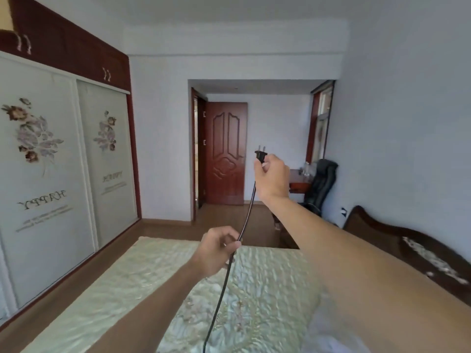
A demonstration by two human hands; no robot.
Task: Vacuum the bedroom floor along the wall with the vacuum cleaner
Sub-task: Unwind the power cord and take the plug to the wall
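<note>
My right hand (272, 175) pinches the light, stiff plug (260, 156); my left hand (218, 249) curls its fingers round the limp, thin cord (248, 210). I'd steer by the plug's body.

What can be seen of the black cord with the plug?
The cord is thin, black and looks rubbery. It ends in a black plug with two metal pins that point up. The right hand pinches the plug; the left hand holds the cord lower down. It hangs over the bed and leaves the picture below.
</note>
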